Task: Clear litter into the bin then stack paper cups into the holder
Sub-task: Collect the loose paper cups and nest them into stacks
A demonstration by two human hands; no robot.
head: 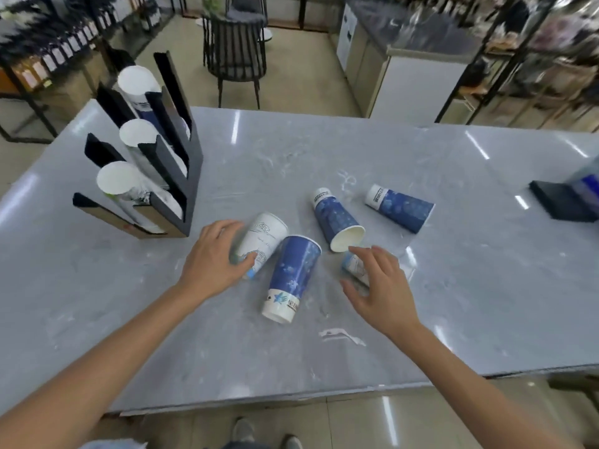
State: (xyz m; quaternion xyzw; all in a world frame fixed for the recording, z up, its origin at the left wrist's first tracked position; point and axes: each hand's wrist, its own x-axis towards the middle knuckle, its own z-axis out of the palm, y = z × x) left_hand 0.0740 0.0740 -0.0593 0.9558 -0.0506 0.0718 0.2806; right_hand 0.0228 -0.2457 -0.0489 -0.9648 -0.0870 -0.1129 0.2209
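Observation:
Several paper cups lie on their sides on the grey table (453,286). My left hand (215,257) rests on a white cup (264,239), its fingers curled around the cup's lower part. A blue cup (293,277) lies just right of it. My right hand (377,286) hovers with fingers spread over a small pale cup (353,265), touching or nearly touching it. Two more blue cups (337,218) (400,207) lie farther back. The black cup holder (175,170) stands at the left with stacks of white cups (118,178) in its three slots.
A torn white paper scrap (342,335) lies near the table's front edge. A dark box (567,199) sits at the right edge. Behind the table are a black chair (235,50), a counter and shelves. My shoes show on the floor below.

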